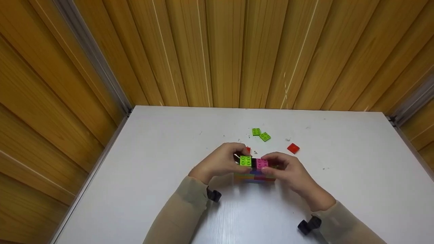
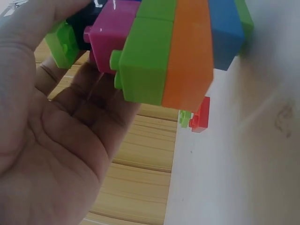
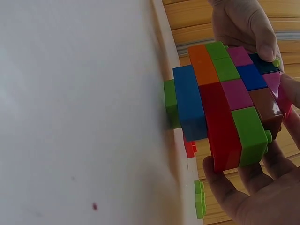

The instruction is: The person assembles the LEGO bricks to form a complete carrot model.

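Note:
A structure of colourful toy building bricks (image 3: 218,122) stands on the table between both hands, narrower at the bottom. My left hand (image 1: 225,162) grips its upper left part, the thumb on a dark brick (image 3: 264,64) that carries a flat lime-green brick (image 1: 245,161). From the other side my right hand (image 1: 288,173) pinches the pink brick (image 1: 262,164) at the top between thumb and fingers. Blue, brown, red, orange and green bricks (image 2: 145,61) make up the layers below. The fingers hide part of the far side.
Two flat lime-green bricks (image 1: 260,134) lie behind the structure on the white table (image 1: 162,152). A red piece (image 1: 293,148) is at the back right, and another red brick (image 2: 200,115) lies just behind the structure. Wood-patterned panels (image 1: 223,54) rise along the table's back and sides.

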Tool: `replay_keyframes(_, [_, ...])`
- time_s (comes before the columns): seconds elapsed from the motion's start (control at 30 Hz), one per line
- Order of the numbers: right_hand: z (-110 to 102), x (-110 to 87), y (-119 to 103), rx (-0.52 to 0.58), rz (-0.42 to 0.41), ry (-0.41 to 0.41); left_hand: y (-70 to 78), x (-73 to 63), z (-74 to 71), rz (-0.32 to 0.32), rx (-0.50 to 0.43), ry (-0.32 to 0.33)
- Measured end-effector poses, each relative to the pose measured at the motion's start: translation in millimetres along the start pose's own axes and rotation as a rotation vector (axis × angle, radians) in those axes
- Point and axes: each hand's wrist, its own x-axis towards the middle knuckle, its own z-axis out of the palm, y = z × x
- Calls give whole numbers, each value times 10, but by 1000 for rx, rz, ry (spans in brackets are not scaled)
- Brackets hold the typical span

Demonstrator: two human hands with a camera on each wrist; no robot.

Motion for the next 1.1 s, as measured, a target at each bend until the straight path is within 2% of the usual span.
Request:
replay_keyframes(0.1, [-55,16,-2,-22,23,19,-2,-6,5,-2,-6,2])
replay_keyframes(0.17, [-120,42,9,-30,50,62,1,-6,10,-12,-7,3])
replay_keyframes(0.37, [-421,139,150,-18,234,256,17,-1,24,-32,-6,5])
replay_keyframes(0.5, [-616,173,278,-26,338,326,39,-5,32,-43,7,7])
replay_keyframes(0.7, [-781,221,447,11,476,346,59,1,22,-43,5,3])
replay_keyframes(0.8, [-805,265,476,-14,521,338,52,5,11,-49,-2,-3])
replay_keyframes(0.93, [-818,336,491,-68,537,311,42,8,-3,-52,-13,-8])
replay_keyframes(1.1, [-829,377,510,-188,525,266,36,4,-2,-61,-12,-7])
